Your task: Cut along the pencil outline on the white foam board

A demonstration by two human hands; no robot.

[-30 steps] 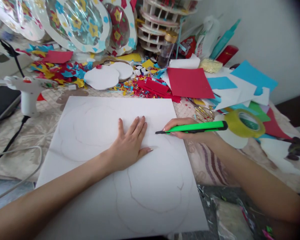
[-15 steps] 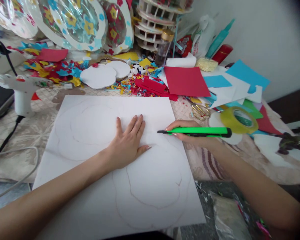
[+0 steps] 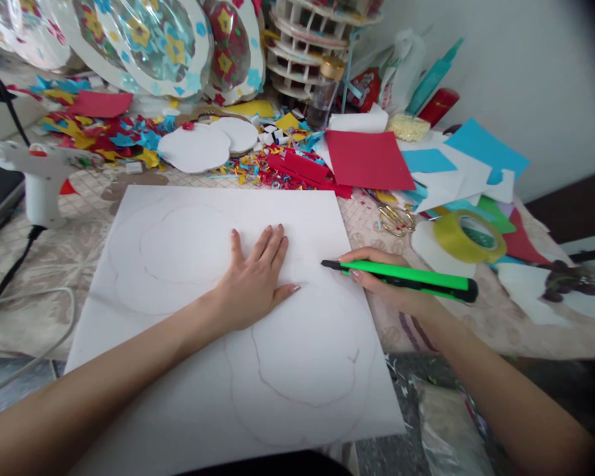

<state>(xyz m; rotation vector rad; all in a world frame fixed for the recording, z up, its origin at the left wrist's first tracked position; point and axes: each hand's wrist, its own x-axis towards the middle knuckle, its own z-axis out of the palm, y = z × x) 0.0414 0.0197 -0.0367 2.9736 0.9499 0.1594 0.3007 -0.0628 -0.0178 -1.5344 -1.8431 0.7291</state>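
Observation:
A large white sheet of board [image 3: 153, 370] with faint wavy outlines drawn on it lies before me, its near part reaching past the table edge. My left hand [image 3: 252, 284] presses flat on its middle, fingers spread. Between the fingers of my right hand [image 3: 377, 277] is a green and black utility knife [image 3: 411, 276], held over the right side of the board. Its dark tip points left, close to the surface; whether it touches I cannot tell. One drawn outline lies below the left hand's thumb, another to the left of that hand.
Behind the board are foam scraps, white cut-outs [image 3: 194, 148] and a red sheet [image 3: 369, 160]. Scissors [image 3: 396, 219] and a tape roll [image 3: 449, 235] lie to the right. A white glue gun [image 3: 42, 188] with its cord stands left. Decorated oval pieces [image 3: 198, 59] lean at the back.
My right hand has shifted slightly right, and the knife has tilted so its rear end sits lower and farther right. My left hand stays in place on the board.

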